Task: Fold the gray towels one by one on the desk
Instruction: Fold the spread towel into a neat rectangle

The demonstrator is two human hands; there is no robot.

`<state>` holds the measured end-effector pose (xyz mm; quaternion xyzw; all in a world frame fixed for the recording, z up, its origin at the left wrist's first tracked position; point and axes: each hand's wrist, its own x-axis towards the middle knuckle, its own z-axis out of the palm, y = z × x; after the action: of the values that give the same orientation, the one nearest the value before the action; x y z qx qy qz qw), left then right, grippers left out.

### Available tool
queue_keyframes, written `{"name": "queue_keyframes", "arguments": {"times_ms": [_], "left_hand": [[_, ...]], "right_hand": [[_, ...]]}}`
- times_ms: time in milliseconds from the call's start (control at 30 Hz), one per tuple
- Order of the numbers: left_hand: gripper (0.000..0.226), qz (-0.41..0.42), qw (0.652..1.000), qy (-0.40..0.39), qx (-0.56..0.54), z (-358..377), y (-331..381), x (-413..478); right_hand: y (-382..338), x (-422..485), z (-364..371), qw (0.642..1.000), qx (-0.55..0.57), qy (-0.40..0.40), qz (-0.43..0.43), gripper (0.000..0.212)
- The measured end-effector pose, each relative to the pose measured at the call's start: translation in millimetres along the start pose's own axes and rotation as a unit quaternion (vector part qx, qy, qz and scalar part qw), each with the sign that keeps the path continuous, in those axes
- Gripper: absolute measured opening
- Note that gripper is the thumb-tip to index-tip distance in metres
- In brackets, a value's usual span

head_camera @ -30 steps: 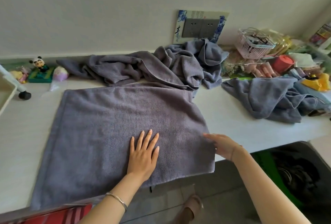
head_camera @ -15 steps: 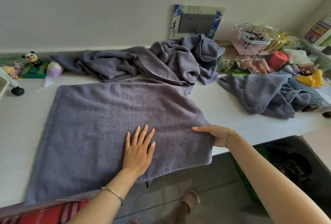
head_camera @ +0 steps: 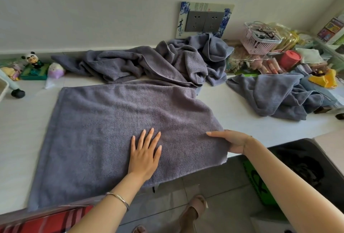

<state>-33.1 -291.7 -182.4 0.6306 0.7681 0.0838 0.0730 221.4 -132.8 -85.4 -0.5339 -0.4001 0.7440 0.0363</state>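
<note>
A gray towel [head_camera: 111, 130] lies spread flat on the white desk [head_camera: 260, 126], its front edge hanging a little over the desk's rim. My left hand [head_camera: 145, 154] presses flat on it near the front, fingers straight and spread. My right hand [head_camera: 230, 141] holds the towel's right edge, thumb on top and fingers hidden beneath the cloth. A crumpled pile of gray towels [head_camera: 158, 63] lies behind the flat one against the wall. Another bunched gray towel [head_camera: 270, 94] sits to the right.
Small toys with a panda figure [head_camera: 32, 58] stand at the back left. A pink basket [head_camera: 258, 39], a red cup [head_camera: 289, 59] and assorted clutter crowd the back right. A wall socket plate [head_camera: 204, 20] is above the pile. A dark bin [head_camera: 307, 169] stands below the desk's right end.
My right hand has slid onto the towel's right edge, its thumb now lying over the cloth. My left hand stays pressed flat in nearly the same spot.
</note>
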Motion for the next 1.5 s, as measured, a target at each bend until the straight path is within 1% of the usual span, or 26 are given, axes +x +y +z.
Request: {"name": "queue_keyframes", "arguments": {"times_ms": [33, 133, 167, 233, 300, 333, 367, 400, 433, 467, 500, 567, 633, 700, 767, 833, 900, 967, 1000, 1033, 1133, 1300, 1333, 1400, 1467, 1500], "left_hand": [[0.056, 0.001, 1.000, 0.000, -0.002, -0.1, 0.0, -0.3], [0.057, -0.002, 1.000, -0.006, -0.005, -1.2, 1.0, -0.4], [0.057, -0.003, 1.000, -0.009, -0.007, -1.8, 1.5, -0.1], [0.058, -0.004, 1.000, -0.013, -0.009, -3.5, 2.4, 0.3], [0.059, -0.005, 1.000, -0.016, -0.004, -4.0, 1.1, 0.2], [0.060, -0.005, 1.000, -0.017, 0.000, -4.4, 0.9, 0.1], [0.060, -0.004, 1.000, -0.017, 0.004, -4.0, 0.9, -0.1], [0.060, -0.007, 1.000, -0.016, 0.009, -3.7, 1.2, -0.3], [0.059, -0.010, 1.000, -0.015, 0.014, -3.6, 1.8, -0.1], [0.057, -0.013, 1.000, -0.014, 0.020, -3.2, 2.1, 0.3], [0.056, -0.015, 1.000, -0.011, 0.025, -2.6, 1.8, 0.1], [0.056, -0.023, 0.999, -0.011, 0.025, -1.3, 1.5, -0.6], [0.059, -0.036, 0.999, -0.011, 0.023, -1.6, 1.2, -0.1], [0.059, -0.038, 0.999, -0.014, 0.022, -2.1, 0.6, 0.1], [0.059, -0.035, 0.999, -0.016, 0.021, 0.1, -1.9, -3.4], [0.061, -0.035, 0.999, -0.034, 0.016, 1.8, -5.9, -6.3], [0.066, -0.047, 0.998, -0.041, 0.012, -3.7, -8.6, 3.7], [0.069, -0.072, 0.996, -0.046, 0.004, -8.6, -12.8, 25.9], [0.069, -0.082, 0.995, -0.048, 0.004, -11.3, -13.9, 36.3], [0.069, -0.086, 0.995, -0.046, 0.007, -12.0, -15.6, 42.1], [0.067, -0.079, 0.997, -0.020, 0.009, -7.8, -19.4, 30.4], [0.063, -0.056, 0.997, -0.058, 0.019, -4.3, -21.5, -7.4], [0.064, -0.058, 0.996, -0.061, 0.015, -5.8, -19.6, -6.6], [0.068, -0.065, 0.996, -0.063, 0.005, -8.3, -15.7, 2.9], [0.077, -0.074, 0.996, -0.046, -0.022, -18.7, -10.9, 31.3], [0.080, -0.075, 0.996, -0.030, -0.046, -24.6, -6.6, 49.2]], "right_hand": [[1.0, -0.5, -0.8, 1.000, 0.019, -0.004, -0.010, 0.071], [6.4, -3.8, -3.4, 1.000, 0.008, 0.000, -0.002, 0.073], [7.4, -4.1, -4.0, 1.000, 0.005, 0.008, 0.002, 0.066], [11.1, -5.7, -3.6, 0.999, -0.002, 0.051, 0.001, 0.056], [17.1, -4.0, -3.7, 0.986, -0.058, 0.153, -0.014, 0.041], [21.6, -3.0, -4.6, 0.968, -0.088, 0.232, -0.041, 0.036], [26.7, -0.3, -4.1, 0.933, -0.120, 0.328, -0.085, 0.036], [30.7, 1.1, 0.7, 0.885, -0.151, 0.413, -0.150, 0.034], [31.7, 2.3, 14.0, 0.837, -0.188, 0.462, -0.225, 0.029], [34.3, 6.8, 33.0, 0.797, -0.229, 0.475, -0.294, 0.023], [37.6, 13.1, 55.8, 0.775, -0.277, 0.449, -0.347, 0.021], [47.9, 34.9, 102.6, 0.751, -0.412, 0.341, -0.387, 0.035], [63.6, 57.6, 128.5, 0.713, -0.531, 0.248, -0.384, 0.047], [71.5, 69.0, 119.7, 0.688, -0.584, 0.235, -0.361, 0.053], [74.2, 66.7, 94.0, 0.689, -0.589, 0.271, -0.323, 0.056], [76.2, 62.7, 63.7, 0.705, -0.575, 0.311, -0.276, 0.061], [72.4, 58.5, 36.8, 0.728, -0.551, 0.348, -0.211, 0.065], [60.8, 58.6, 21.8, 0.765, -0.506, 0.363, -0.163, 0.063], [56.1, 59.9, 19.1, 0.775, -0.491, 0.364, -0.163, 0.060], [54.0, 61.4, 19.7, 0.774, -0.491, 0.360, -0.171, 0.059], [63.9, 59.3, 29.9, 0.748, -0.534, 0.337, -0.202, 0.058], [95.2, 33.9, 43.6, 0.753, -0.537, 0.306, -0.225, 0.067], [90.9, 31.7, 40.1, 0.759, -0.530, 0.293, -0.239, 0.066], [71.4, 35.1, 33.8, 0.787, -0.473, 0.290, -0.271, 0.063], [39.1, 52.8, 23.1, 0.816, -0.387, 0.318, -0.288, 0.058], [19.2, 61.8, 19.3, 0.823, -0.350, 0.330, -0.302, 0.051]]}}
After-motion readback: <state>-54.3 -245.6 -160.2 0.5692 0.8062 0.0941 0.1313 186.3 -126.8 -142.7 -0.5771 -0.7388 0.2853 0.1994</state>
